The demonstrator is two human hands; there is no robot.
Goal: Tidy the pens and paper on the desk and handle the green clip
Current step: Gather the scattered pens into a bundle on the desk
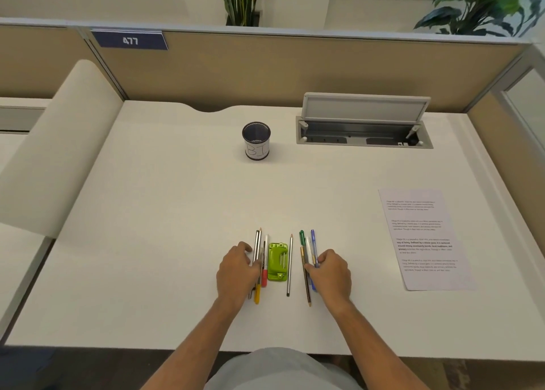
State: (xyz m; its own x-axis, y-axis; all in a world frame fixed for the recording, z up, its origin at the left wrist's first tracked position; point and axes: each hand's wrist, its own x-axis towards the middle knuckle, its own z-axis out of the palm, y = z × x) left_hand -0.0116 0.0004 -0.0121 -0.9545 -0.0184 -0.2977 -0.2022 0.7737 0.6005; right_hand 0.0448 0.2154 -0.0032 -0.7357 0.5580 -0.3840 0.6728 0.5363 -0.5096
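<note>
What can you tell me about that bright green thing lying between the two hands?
The green clip is a small, rounded-rectangle piece that looks like glossy lime plastic, with thin metal bars on its top face and small tabs at its far end. It lies flat on the white desk, long side pointing away from the person, between a red-and-white marker and a grey pencil. Neither hand touches it.

Head-worn camera looks forward and down, close over the desk [177, 212].
</note>
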